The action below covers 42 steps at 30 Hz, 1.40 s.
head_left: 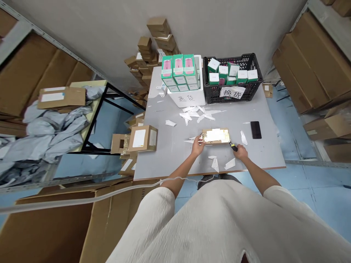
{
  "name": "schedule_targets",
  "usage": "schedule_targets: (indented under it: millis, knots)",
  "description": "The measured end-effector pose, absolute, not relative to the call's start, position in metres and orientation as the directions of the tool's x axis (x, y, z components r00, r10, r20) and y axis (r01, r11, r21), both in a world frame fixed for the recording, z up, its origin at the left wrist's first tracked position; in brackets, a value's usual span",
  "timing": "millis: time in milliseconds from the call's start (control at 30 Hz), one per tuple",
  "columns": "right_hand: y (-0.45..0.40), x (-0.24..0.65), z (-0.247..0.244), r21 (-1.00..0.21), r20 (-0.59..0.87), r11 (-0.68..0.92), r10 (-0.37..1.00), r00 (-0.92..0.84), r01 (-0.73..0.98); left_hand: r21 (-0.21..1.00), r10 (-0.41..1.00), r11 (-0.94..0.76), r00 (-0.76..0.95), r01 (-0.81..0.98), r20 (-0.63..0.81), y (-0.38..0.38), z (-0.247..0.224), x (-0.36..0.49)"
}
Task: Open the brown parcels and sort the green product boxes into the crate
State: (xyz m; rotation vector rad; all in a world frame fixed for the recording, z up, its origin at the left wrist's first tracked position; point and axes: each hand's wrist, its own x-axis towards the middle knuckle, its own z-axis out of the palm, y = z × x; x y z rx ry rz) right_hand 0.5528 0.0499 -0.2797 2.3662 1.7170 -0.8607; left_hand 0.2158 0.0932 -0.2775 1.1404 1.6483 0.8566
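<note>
A small brown cardboard box (pixel 216 141) with a white label and shiny tape on top lies on the grey table (pixel 164 153). My left hand (pixel 197 146) grips the box by its left end, thumb and fingers closed on it. In my right hand (pixel 241 152) is a black and yellow utility knife (pixel 233 147), its tip at the box's right end. Whether the blade touches the cardboard is too small to make out. Torn white paper scraps (pixel 215 163) lie around the box, near both hands.
At the table's back stand a white bin (pixel 189 98) with green-and-pink boxes and a black crate (pixel 233 95) holding more. A phone (pixel 256 130) lies right; a carton (pixel 143 138) sits at the left edge. A white cable (pixel 109 197) crosses before me. Grey parcels (pixel 60 128) fill the left side.
</note>
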Motion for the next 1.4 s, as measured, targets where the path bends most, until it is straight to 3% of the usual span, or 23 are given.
schedule_targets:
  millis: [133,267,400,533,700,800,967,1133,1400]
  knots:
    - [0.06,0.564,-0.269,-0.397,-0.364,-0.422,0.887,0.282,0.815,0.88,0.961,0.276,-0.135,0.387,-0.242,0.092,-0.27,0.213]
    - [0.082,0.575,-0.248,-0.568,-0.228,-0.392,0.92,0.32,0.723,0.842,0.996,0.085,-0.047,0.532,-0.07,0.093,-0.251,0.213]
    - [0.107,0.574,-0.22,-0.679,-0.161,-0.277,0.96,0.23,0.68,0.802,0.991,-0.112,0.124,0.586,0.048,0.094,-0.233,0.219]
    - [0.128,0.552,-0.192,-0.708,-0.194,-0.185,0.979,0.064,0.681,0.764,0.951,-0.237,0.304,0.6,0.056,0.091,-0.228,0.225]
    - [0.141,0.509,-0.165,-0.594,-0.157,0.145,0.944,-0.291,0.791,0.747,0.909,-0.301,0.414,0.593,0.037,0.083,-0.237,0.225]
    - [0.146,0.485,-0.155,-0.461,-0.23,0.274,0.882,-0.412,0.844,0.773,0.906,-0.299,0.421,0.56,0.045,0.079,-0.242,0.222]
    - [0.154,0.456,-0.142,-0.285,-0.329,0.355,0.836,-0.439,0.89,0.824,0.898,-0.297,0.434,0.483,0.069,0.079,-0.246,0.22]
    - [0.157,0.443,-0.134,-0.207,-0.369,0.403,0.812,-0.452,0.892,0.853,0.896,-0.306,0.43,0.423,0.108,0.08,-0.249,0.218]
    - [0.157,0.434,-0.137,-0.14,-0.409,0.403,0.808,-0.423,0.904,0.829,0.887,-0.31,0.457,0.466,0.075,0.079,-0.249,0.217]
